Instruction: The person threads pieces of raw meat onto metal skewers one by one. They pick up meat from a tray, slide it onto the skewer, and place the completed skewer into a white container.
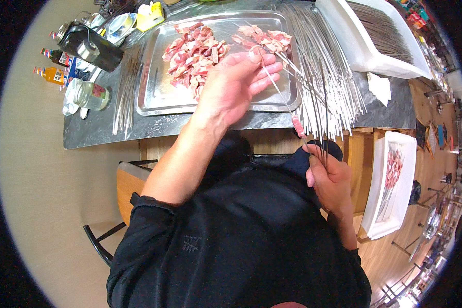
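Observation:
My right hand point(329, 175) grips several thin metal skewers point(326, 115) in front of the table edge. One of them carries a piece of raw meat point(298, 126) just beyond my fingers, and its far part runs up to my left hand. My left hand point(240, 77) is palm up over the metal tray point(219, 109), its thumb and index finger pinched by that skewer's upper end; whether a piece of meat is between them I cannot tell. A heap of raw meat pieces point(194, 54) lies on the tray, with a smaller group of meat point(267, 36) on skewers at its right side.
Loose metal skewers point(327, 77) lie right of the tray, more point(127, 88) on its left. A white bin of skewers point(396, 67) stands at the back right, near a crumpled tissue point(379, 87). Lower right, a white container point(369, 215) holds skewered meat. Left are a glass jar point(92, 95) and a dark bottle point(104, 52).

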{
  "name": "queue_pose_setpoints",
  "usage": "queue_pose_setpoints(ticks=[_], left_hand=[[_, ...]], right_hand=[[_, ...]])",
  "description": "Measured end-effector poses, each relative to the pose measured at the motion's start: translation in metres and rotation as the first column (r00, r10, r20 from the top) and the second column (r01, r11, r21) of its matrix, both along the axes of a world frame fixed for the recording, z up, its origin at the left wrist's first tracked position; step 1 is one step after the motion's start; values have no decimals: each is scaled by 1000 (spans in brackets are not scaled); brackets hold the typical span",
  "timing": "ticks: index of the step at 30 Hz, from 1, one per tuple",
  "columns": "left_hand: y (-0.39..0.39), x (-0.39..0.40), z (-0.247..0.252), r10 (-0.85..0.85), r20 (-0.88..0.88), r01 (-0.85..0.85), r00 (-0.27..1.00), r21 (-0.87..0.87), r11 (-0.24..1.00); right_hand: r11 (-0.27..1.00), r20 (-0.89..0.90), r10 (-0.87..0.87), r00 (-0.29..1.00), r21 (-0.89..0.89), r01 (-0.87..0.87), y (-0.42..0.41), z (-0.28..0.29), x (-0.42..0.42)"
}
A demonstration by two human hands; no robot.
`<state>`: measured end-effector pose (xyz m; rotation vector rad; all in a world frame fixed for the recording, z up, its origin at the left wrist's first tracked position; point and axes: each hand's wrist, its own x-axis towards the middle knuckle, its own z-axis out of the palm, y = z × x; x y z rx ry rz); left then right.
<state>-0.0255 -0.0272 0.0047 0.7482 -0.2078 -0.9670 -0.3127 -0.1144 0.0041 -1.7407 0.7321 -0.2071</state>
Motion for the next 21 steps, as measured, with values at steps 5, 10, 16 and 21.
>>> queue_pose_setpoints(ticks=[5, 10, 16, 21], left_hand=[[-2, 0, -11, -7, -1, 7, 1000, -53, 999], [-4, -2, -13, -15, 10, 16, 1000, -59, 998], [-3, -3, -13, -9, -26, 7, 1000, -66, 998], [-5, -4, -13, -41, -9, 40, 999, -28, 999]], right_hand=[[1000, -40, 3, 999, 0, -3, -1, 2, 5], [1000, -2, -7, 1000, 4, 7, -3, -9, 3], [999, 23, 9, 1000, -40, -8, -4, -13, 8], [995, 100, 12, 995, -102, -1, -3, -23, 23]])
